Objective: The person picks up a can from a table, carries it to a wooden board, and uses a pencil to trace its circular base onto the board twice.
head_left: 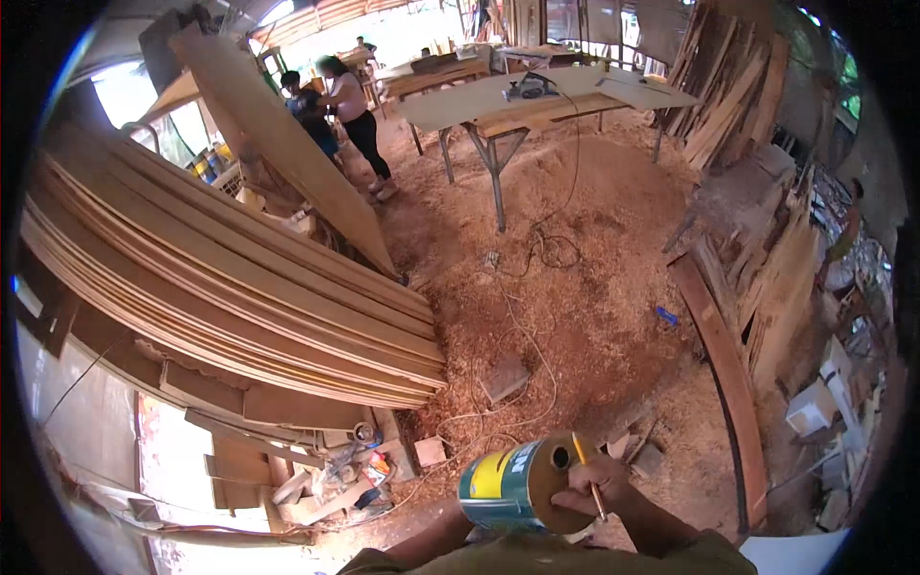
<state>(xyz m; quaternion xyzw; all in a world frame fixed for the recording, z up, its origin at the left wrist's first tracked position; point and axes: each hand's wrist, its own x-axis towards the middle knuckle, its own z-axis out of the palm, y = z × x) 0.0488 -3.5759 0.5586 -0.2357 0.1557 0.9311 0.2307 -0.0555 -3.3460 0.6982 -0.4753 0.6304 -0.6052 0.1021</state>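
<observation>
A large round can (pixel 503 487) with a teal and yellow label is held tilted in front of my body. Its brown end, with one round dark hole, faces right. My left forearm runs in under the can; my left hand is hidden behind it and appears to support it. My right hand (pixel 604 484) is closed around a thin yellow pencil-like stick (pixel 579 448), whose lower end points down past my fingers. The fingers of this hand lie against the can's brown end, beside the hole.
Stacked long boards (pixel 240 278) fill the left side. A worktable (pixel 460 107) bearing a power tool (pixel 530 88) stands ahead. Cords (pixel 551 369) cross the shavings-covered floor (pixel 594 316). A long plank (pixel 719 355) and leaning wood line the right. Two people (pixel 359 120) stand far left.
</observation>
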